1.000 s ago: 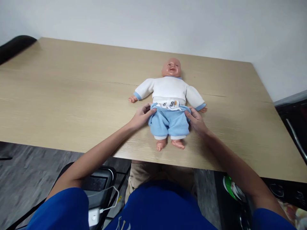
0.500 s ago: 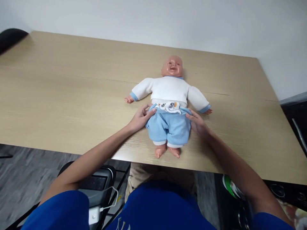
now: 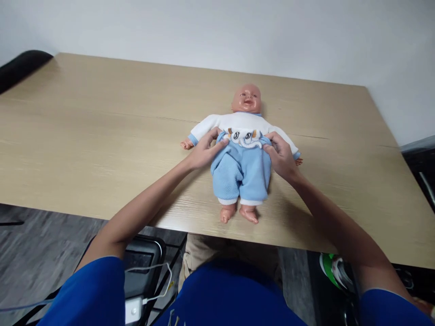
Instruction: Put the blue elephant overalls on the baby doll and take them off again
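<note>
On its back lies a baby doll (image 3: pixel 247 100), head away from me and bare feet towards the near table edge. It wears a white top (image 3: pixel 238 120) with blue cuffs and light blue pants (image 3: pixel 251 167) with white hems. Eyes and ears of an animal face are on the upper front of the pants. My left hand (image 3: pixel 208 150) pinches the left side of the waistband between thumb and fingers. At the right side, my right hand (image 3: pixel 280 155) grips the waistband the same way. The waistband overlaps the lower part of the top.
The doll rests on a light wooden table (image 3: pixel 112 149) against a white wall. A black chair back (image 3: pixel 25 65) stands at the far left. Below the near edge are a dark case (image 3: pixel 146 256) with a white cabled device (image 3: pixel 133 310) and a green-and-white round item (image 3: pixel 335 270).
Both hands have moved up the doll's body, drawing the waistband higher over the white top. The pants' legs now look straighter and less bunched.
</note>
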The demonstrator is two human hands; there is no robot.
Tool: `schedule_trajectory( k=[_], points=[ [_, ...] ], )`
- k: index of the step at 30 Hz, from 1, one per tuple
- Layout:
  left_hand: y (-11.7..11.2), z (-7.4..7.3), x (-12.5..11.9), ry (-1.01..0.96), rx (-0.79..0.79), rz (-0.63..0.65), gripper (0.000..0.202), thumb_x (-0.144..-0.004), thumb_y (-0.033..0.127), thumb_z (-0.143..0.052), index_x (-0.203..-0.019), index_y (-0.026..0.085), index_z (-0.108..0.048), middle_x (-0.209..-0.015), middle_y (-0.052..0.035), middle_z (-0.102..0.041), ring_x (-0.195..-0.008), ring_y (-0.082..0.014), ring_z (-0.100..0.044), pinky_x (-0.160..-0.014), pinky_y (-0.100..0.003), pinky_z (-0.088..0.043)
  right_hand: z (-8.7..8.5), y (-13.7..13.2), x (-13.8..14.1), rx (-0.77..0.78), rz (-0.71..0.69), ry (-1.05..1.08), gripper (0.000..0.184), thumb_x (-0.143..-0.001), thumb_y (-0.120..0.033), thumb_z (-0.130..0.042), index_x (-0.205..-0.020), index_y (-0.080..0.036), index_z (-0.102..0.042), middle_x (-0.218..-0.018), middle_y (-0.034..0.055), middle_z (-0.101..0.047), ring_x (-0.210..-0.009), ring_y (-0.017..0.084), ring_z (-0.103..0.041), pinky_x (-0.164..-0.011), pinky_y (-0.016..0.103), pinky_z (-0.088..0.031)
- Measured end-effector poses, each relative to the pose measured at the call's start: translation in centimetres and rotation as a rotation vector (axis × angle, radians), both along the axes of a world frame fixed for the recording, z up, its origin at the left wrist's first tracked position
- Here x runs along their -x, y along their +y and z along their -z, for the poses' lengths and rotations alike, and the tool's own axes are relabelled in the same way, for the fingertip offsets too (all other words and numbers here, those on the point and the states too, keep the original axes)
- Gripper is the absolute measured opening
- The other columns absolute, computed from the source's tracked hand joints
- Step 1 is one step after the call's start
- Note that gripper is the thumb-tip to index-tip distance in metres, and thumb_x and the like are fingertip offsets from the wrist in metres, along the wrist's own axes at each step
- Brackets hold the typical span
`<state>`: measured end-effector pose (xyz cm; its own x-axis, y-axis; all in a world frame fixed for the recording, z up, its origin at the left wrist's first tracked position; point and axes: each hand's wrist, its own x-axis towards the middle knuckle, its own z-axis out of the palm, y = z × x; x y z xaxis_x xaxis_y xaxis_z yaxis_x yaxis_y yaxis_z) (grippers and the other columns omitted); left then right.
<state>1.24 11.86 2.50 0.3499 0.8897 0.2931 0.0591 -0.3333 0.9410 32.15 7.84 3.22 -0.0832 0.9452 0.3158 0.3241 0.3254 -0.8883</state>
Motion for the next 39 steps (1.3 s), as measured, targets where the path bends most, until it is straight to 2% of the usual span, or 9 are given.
schedule_trajectory(
  k=[2, 5, 11, 17, 22, 25, 30, 34, 39],
  points=[
    [0.9, 0.4, -0.6, -0.044, 0.090, -0.022, 0.076, -0.097, 0.097, -0.089, -0.097, 0.026, -0.062, -0.084, 0.0014, -0.055, -0.079, -0.0185, -0.051, -0.076, -0.035, -0.043, 0.9, 0.9, 0.1, 0.078, 0.047, 0.049, 0.044, -0.105, -0.072, -0.085, -0.098, -0.031, -0.071, -0.093, 0.0007, -0.064, -0.094, 0.026, -0.060, -0.091, 0.041, -0.056],
    [1.3, 1.1, -1.2, -0.099, 0.186, -0.064, 0.084, -0.085, 0.103, -0.093, -0.096, 0.027, -0.060, -0.077, 0.0055, -0.045, -0.070, -0.0151, -0.038, -0.067, -0.032, -0.027, 2.6, 1.3, -0.5, 0.192, 0.045, 0.129, 0.059, -0.097, -0.087, -0.089, -0.098, -0.030, -0.073, -0.092, -0.0006, -0.065, -0.091, 0.024, -0.060, -0.085, 0.038, -0.056],
    [1.2, 2.0, -1.1, -0.090, 0.196, -0.053, 0.076, -0.090, 0.093, -0.097, -0.093, 0.024, -0.065, -0.085, 0.0009, -0.058, -0.080, -0.0169, -0.049, -0.072, -0.032, -0.039, 5.0, 0.3, -2.1, 0.369, 0.055, 0.251, 0.066, -0.086, -0.093, -0.097, -0.090, -0.031, -0.073, -0.086, 0.0002, -0.067, -0.089, 0.027, -0.065, -0.089, 0.045, -0.061],
    [1.4, 1.9, 0.7, -0.029, 0.217, 0.077, 0.070, -0.094, 0.089, -0.095, -0.096, 0.022, -0.073, -0.095, -0.0035, -0.064, -0.088, -0.0215, -0.057, -0.080, -0.035, -0.049, 4.4, -0.6, -2.6, 0.512, -0.023, 0.393, 0.060, -0.083, -0.085, -0.099, -0.101, -0.031, -0.079, -0.107, 0.0102, -0.090, -0.117, 0.042, -0.082, -0.101, 0.057, -0.070],
    [0.7, 2.5, 1.1, -0.132, 0.336, 0.130, 0.068, -0.092, 0.088, -0.097, -0.104, 0.024, -0.078, -0.100, -0.0056, -0.072, -0.094, -0.0250, -0.068, -0.085, -0.037, -0.056, 4.5, -0.8, -1.7, 0.507, 0.030, 0.518, 0.063, -0.081, -0.083, -0.099, -0.117, -0.034, -0.081, -0.138, 0.0112, -0.092, -0.147, 0.043, -0.080, -0.117, 0.063, -0.072],
    [0.6, 3.0, 0.9, -0.197, 0.371, 0.141, 0.069, -0.091, 0.087, -0.098, -0.111, 0.024, -0.080, -0.104, -0.0062, -0.075, -0.097, -0.0257, -0.071, -0.088, -0.037, -0.057, 4.8, -0.5, -1.6, 0.454, 0.042, 0.474, 0.066, -0.085, -0.088, -0.095, -0.120, -0.034, -0.080, -0.138, 0.0105, -0.091, -0.143, 0.041, -0.081, -0.119, 0.061, -0.071],
    [1.7, 2.5, 2.8, -0.028, 0.307, 0.189, 0.055, -0.095, 0.075, -0.098, -0.096, 0.024, -0.075, -0.094, -0.0025, -0.066, -0.089, -0.0230, -0.062, -0.084, -0.036, -0.052, 4.6, -0.3, -4.0, 0.426, -0.076, 0.295, 0.063, -0.081, -0.085, -0.101, -0.109, -0.033, -0.079, -0.102, 0.0020, -0.081, -0.102, 0.033, -0.078, -0.101, 0.053, -0.070],
    [2.8, 1.6, 5.0, 0.130, 0.217, 0.324, 0.043, -0.095, 0.060, -0.098, -0.109, 0.022, -0.084, -0.110, -0.0054, -0.076, -0.109, -0.0260, -0.070, -0.104, -0.038, -0.057, 3.8, -0.5, -6.2, 0.400, -0.225, 0.145, 0.067, -0.075, -0.073, -0.111, -0.115, -0.027, -0.081, -0.113, 0.0057, -0.079, -0.111, 0.030, -0.073, -0.104, 0.046, -0.063],
    [3.0, 1.6, 5.7, 0.183, 0.192, 0.376, 0.052, -0.084, 0.060, -0.108, -0.114, 0.023, -0.086, -0.124, -0.0093, -0.080, -0.121, -0.0296, -0.074, -0.114, -0.041, -0.059, 3.4, -1.0, -6.3, 0.377, -0.277, 0.097, 0.070, -0.080, -0.066, -0.114, -0.128, -0.027, -0.081, -0.133, 0.0122, -0.080, -0.131, 0.033, -0.075, -0.120, 0.045, -0.063]
  ],
)
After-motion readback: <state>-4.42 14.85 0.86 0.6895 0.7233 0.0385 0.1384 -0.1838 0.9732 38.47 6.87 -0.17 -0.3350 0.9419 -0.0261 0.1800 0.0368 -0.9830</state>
